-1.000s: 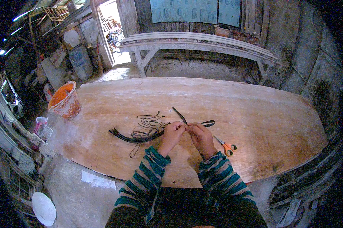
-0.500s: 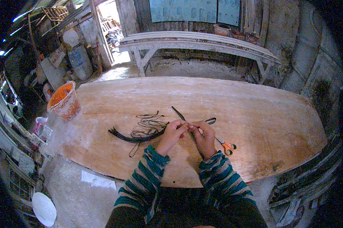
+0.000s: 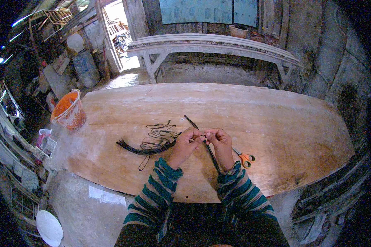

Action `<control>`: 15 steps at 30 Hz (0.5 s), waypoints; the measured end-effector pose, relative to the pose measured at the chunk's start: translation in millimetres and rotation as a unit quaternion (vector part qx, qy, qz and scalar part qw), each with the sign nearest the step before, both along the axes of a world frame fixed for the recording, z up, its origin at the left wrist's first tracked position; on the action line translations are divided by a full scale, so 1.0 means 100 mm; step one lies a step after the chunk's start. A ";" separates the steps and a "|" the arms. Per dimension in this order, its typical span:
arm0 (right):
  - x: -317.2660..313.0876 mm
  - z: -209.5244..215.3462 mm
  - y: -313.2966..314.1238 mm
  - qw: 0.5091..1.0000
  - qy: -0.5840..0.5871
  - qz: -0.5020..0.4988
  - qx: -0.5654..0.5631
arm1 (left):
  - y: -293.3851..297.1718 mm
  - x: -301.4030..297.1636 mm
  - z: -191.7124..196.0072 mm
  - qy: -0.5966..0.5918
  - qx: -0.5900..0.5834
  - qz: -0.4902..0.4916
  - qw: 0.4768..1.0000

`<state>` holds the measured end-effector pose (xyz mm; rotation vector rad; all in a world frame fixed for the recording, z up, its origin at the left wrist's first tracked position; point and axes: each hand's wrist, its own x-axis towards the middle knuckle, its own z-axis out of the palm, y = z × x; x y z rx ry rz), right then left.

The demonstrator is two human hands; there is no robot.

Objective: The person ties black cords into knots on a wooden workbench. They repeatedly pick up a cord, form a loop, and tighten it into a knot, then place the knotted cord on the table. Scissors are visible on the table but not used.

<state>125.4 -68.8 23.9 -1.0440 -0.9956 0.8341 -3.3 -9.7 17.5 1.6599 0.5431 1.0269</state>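
Observation:
Above the middle of the wooden table, my left hand [image 3: 185,147] and my right hand [image 3: 221,145] meet with pinched fingertips. Both are closed on a dark cord at a black strip [image 3: 212,157], which slants from beyond the hands down toward my right wrist. The fingers partly cover the exact spot they grip. Left of my left hand lies a bundle of black cords [image 3: 142,152], with thin loose cord loops [image 3: 157,133] spread behind it. Orange-handled scissors [image 3: 246,160] rest just right of my right hand, their blades partly hidden by it.
The wooden tabletop [image 3: 292,136] has rounded ends. An orange bucket [image 3: 72,113], crusted with white, stands at its left end. A long whitish bench [image 3: 210,43] runs along the far wall. On the floor at lower left is a white round lid-like thing [image 3: 49,227].
My fingertips have shifted slightly, and my right hand is turned more upright. A black loop that stuck out right of my right hand no longer shows; more of the strip below the hands is visible.

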 end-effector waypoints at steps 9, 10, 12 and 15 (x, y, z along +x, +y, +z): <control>0.13 -0.11 0.07 0.992 0.086 0.089 -0.021 | 0.01 -0.01 0.06 0.033 0.230 0.063 0.971; 0.14 -0.12 0.08 0.992 0.086 0.089 -0.034 | 0.01 -0.01 0.07 0.028 0.241 0.058 0.968; 0.14 -0.12 0.08 0.990 0.086 0.090 -0.061 | 0.01 -0.02 0.09 0.025 0.250 0.056 0.966; 0.06 -0.03 0.03 0.986 0.136 0.085 -0.048 | -0.01 -0.02 0.11 0.027 0.238 0.058 0.969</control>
